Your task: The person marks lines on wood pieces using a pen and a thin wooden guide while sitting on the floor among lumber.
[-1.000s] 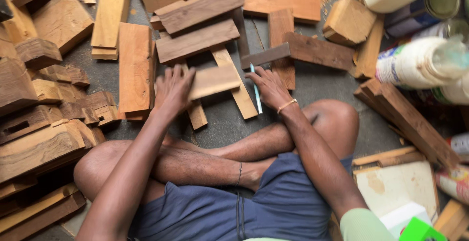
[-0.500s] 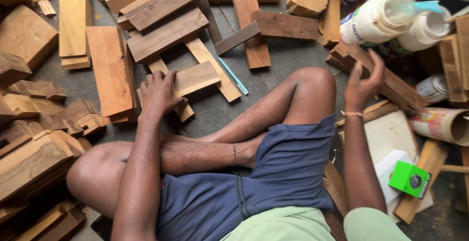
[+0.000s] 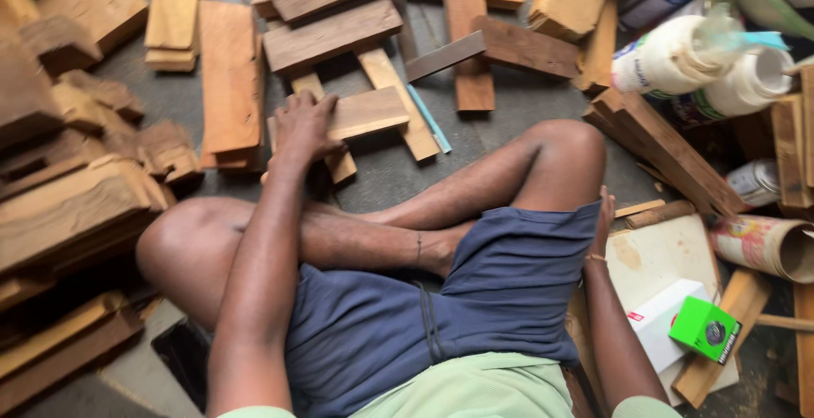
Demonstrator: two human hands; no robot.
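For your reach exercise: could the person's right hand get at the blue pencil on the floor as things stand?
Probably yes, with a detour. The right hand sits low beside the raised knee, which lies between it and the pencil; nothing covers the pencil itself.

Soft even daylight, no glare, weak shadows under wood; motion blur throughout, worst far right and left edge.

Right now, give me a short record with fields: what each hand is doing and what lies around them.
left hand: left hand pressed flat on a light rectangular wooden board
right hand: right hand beside the thigh, mostly hidden, empty as far as shows
near left hand: thin light blue stick on the grey floor
near right hand: green square box on a white box
left side: pile of rough brown wood blocks
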